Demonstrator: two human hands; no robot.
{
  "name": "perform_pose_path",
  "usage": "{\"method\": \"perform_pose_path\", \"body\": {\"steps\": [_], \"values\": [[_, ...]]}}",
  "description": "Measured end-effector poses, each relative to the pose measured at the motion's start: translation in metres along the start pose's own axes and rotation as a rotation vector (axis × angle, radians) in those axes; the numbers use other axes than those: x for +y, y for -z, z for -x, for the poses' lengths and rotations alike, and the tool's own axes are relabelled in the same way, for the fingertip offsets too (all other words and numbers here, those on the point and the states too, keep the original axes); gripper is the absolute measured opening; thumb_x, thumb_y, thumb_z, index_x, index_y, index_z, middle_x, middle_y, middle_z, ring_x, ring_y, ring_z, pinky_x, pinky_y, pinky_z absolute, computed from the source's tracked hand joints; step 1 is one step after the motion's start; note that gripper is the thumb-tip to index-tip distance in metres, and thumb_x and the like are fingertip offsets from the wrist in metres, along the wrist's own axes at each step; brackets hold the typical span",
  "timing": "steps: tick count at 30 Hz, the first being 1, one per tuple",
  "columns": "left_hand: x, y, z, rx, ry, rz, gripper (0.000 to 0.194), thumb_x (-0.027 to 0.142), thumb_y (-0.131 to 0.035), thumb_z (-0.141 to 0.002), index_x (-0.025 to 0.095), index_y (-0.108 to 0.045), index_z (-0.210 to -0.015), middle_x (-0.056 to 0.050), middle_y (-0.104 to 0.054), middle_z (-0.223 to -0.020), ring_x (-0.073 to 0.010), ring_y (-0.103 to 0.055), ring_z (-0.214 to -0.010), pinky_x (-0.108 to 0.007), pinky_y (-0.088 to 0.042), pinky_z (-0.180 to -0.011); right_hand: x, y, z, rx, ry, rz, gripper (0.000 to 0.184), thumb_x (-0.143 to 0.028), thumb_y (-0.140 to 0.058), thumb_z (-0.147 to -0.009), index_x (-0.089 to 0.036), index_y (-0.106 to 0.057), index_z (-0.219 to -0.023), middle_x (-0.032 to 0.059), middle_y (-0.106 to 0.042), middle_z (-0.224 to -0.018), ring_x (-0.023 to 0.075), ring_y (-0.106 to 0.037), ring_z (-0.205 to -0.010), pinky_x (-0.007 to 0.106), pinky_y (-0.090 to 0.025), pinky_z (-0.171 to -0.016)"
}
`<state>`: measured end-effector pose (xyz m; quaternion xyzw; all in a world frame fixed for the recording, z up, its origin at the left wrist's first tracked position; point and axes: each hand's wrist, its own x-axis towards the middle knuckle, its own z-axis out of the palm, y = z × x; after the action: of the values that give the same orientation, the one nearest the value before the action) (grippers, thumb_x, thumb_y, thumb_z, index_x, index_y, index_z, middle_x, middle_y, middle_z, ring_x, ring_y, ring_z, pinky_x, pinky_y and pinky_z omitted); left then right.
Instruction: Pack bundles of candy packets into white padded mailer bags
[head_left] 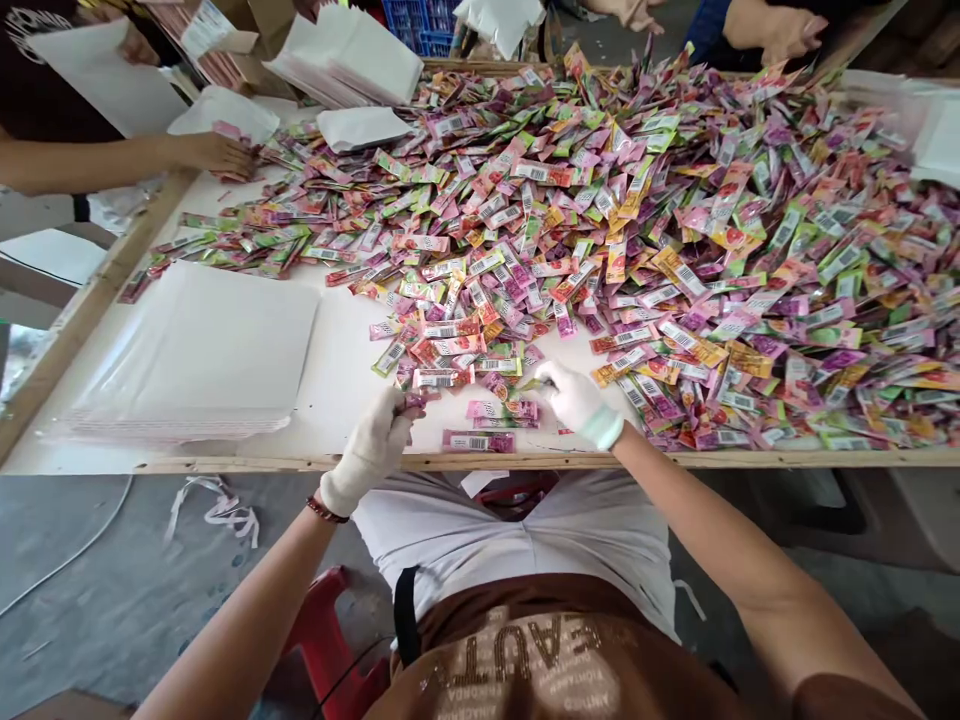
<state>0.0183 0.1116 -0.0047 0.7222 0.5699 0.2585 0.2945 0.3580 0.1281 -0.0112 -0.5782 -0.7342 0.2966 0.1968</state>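
Note:
My left hand (373, 445), in a white glove, is closed at the front of the table with a purple stick sachet (417, 399) at its fingertips. To its right, my right hand (576, 402), also gloved, pinches the end of a green stick sachet (531, 385). Between the hands, purple sachets (501, 411) lie flat, with another purple sachet (478, 441) closest to the table edge. Just beyond them spreads a big loose heap of pink, orange, green and purple sachets (570, 210). Glove fabric hides parts of both held sachets.
A stack of white plastic-covered pouches (202, 350) lies left of my hands. More white pouches (352, 60) stand at the back. A wooden rail (247, 464) edges the table. A co-worker's hand (217, 155) touches sachets at left; other people's hands (780, 35) show at the far side.

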Motion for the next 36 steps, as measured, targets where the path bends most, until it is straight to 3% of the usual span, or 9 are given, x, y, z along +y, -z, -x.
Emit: {"method": "perform_pose_path", "body": {"steps": [4,7,11,17,19,22,27,32,36], "values": [[0.017,0.002,-0.032,0.048,-0.041,-0.049,0.029,0.036,-0.053,-0.091,0.019,-0.053,-0.114,-0.004,-0.065,-0.091,-0.016,-0.061,-0.075,-0.03,-0.05,-0.072,-0.024,0.003,-0.004,-0.03,-0.087,0.0,0.034,-0.036,-0.061,-0.094,-0.021,-0.054,-0.123,0.0046,-0.07,-0.101,0.0191,-0.065,-0.085,0.028,-0.045,-0.072],[0.021,-0.009,-0.065,-0.088,-0.071,-0.297,0.038,0.037,-0.064,-0.081,0.018,-0.059,-0.115,-0.007,-0.069,-0.096,-0.0218,-0.064,-0.084,-0.032,-0.049,-0.075,-0.052,-0.016,-0.017,-0.209,0.009,0.151,0.037,-0.044,-0.066,-0.092,-0.02,-0.059,-0.119,0.0063,-0.07,-0.101,0.021,-0.065,-0.087,0.029,-0.043,-0.069],[0.014,-0.02,-0.079,-0.194,-0.056,-0.52,0.023,0.027,-0.056,-0.081,0.022,-0.067,-0.101,-0.008,-0.07,-0.093,-0.0248,-0.066,-0.087,-0.032,-0.048,-0.074,-0.058,-0.036,-0.023,-0.319,0.035,0.385,0.031,-0.042,-0.063,-0.094,-0.017,-0.064,-0.113,0.0117,-0.07,-0.109,0.0261,-0.067,-0.094,0.033,-0.044,-0.07],[0.015,0.005,-0.064,0.033,-0.195,-0.503,0.017,0.025,-0.052,-0.086,0.02,-0.064,-0.097,-0.013,-0.062,-0.122,-0.0296,-0.06,-0.11,-0.041,-0.048,-0.093,-0.038,-0.007,-0.022,-0.229,0.155,0.378,0.012,-0.021,-0.054,-0.095,-0.017,-0.065,-0.1,0.0104,-0.068,-0.104,0.0224,-0.065,-0.091,0.032,-0.046,-0.076],[0.019,0.012,-0.077,0.093,-0.221,-0.402,0.015,0.023,-0.05,-0.087,0.019,-0.06,-0.096,-0.013,-0.062,-0.124,-0.0277,-0.059,-0.11,-0.041,-0.047,-0.094,-0.05,0.003,-0.041,-0.155,0.136,0.307,0.019,-0.019,-0.044,-0.1,-0.017,-0.061,-0.109,0.0086,-0.068,-0.098,0.0206,-0.064,-0.085,0.031,-0.046,-0.073],[0.024,0.009,-0.113,0.103,-0.117,-0.249,0.018,0.015,-0.044,-0.087,0.019,-0.055,-0.1,-0.008,-0.067,-0.097,-0.0203,-0.062,-0.085,-0.033,-0.05,-0.079,-0.077,0.002,-0.09,-0.068,0.076,0.264,0.029,-0.028,-0.038,-0.105,-0.02,-0.05,-0.13,0.0071,-0.071,-0.097,0.0194,-0.066,-0.077,0.03,-0.045,-0.065],[0.021,-0.018,-0.138,-0.026,0.044,-0.383,0.027,0.029,-0.058,-0.087,0.019,-0.056,-0.112,-0.008,-0.068,-0.094,-0.0235,-0.064,-0.084,-0.034,-0.048,-0.074,-0.078,-0.016,-0.143,-0.1,-0.043,0.493,0.041,-0.046,-0.05,-0.1,-0.025,-0.05,-0.136,0.0112,-0.073,-0.111,0.0262,-0.07,-0.09,0.033,-0.048,-0.069],[0.02,-0.054,-0.079,-0.159,-0.049,-0.345,0.027,0.034,-0.055,-0.091,0.022,-0.059,-0.115,-0.009,-0.07,-0.104,-0.0241,-0.067,-0.091,-0.034,-0.05,-0.078,-0.031,-0.025,-0.083,-0.19,0.007,0.423,0.034,-0.043,-0.049,-0.101,-0.022,-0.057,-0.127,0.0109,-0.074,-0.109,0.0237,-0.07,-0.092,0.031,-0.05,-0.075],[0.026,-0.06,-0.045,-0.101,-0.137,-0.204,0.043,0.04,-0.064,-0.086,0.019,-0.056,-0.123,-0.011,-0.069,-0.112,-0.0255,-0.066,-0.101,-0.036,-0.05,-0.087,-0.007,-0.015,-0.025,-0.161,-0.015,0.208,0.048,-0.041,-0.06,-0.095,-0.02,-0.053,-0.138,0.0113,-0.069,-0.125,0.0245,-0.067,-0.109,0.032,-0.05,-0.087]]}}
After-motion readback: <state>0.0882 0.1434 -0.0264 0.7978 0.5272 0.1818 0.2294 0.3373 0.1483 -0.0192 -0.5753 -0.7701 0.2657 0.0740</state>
